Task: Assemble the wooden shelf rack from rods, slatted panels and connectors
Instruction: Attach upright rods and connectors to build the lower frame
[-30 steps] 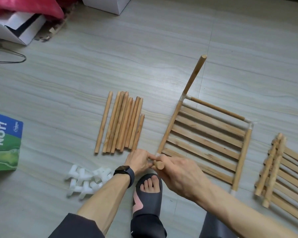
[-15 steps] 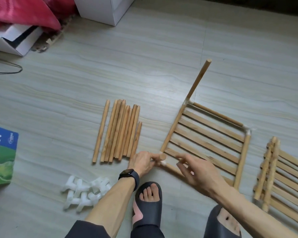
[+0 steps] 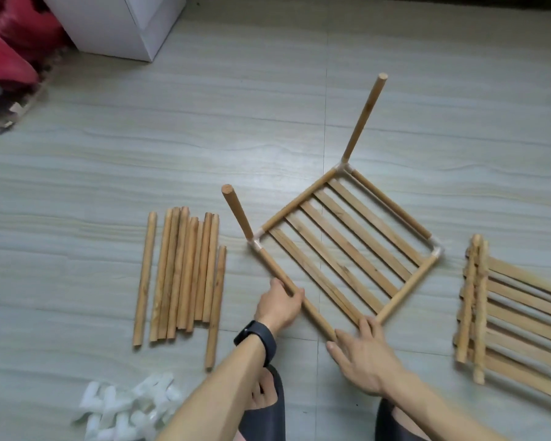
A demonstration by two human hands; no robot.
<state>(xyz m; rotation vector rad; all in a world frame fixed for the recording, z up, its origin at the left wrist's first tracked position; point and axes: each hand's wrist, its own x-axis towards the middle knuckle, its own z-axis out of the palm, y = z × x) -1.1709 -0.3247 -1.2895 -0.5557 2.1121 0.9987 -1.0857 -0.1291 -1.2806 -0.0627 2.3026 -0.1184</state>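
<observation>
Our left hand (image 3: pixel 279 305) is gripping the edge of the slatted frame (image 3: pixel 347 246); our right hand (image 3: pixel 363 358), fingers spread, is touching its near corner. Open floor (image 3: pixel 268 138) is lying beyond both. The frame has rotated since.

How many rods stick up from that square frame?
2. The left upright rod rises from the frame's left corner; the far upright rod from its far corner. None looks hidden.

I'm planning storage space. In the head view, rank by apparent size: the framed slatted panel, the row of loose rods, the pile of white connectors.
1. framed slatted panel
2. row of loose rods
3. pile of white connectors, nearest the camera yet smallest
</observation>
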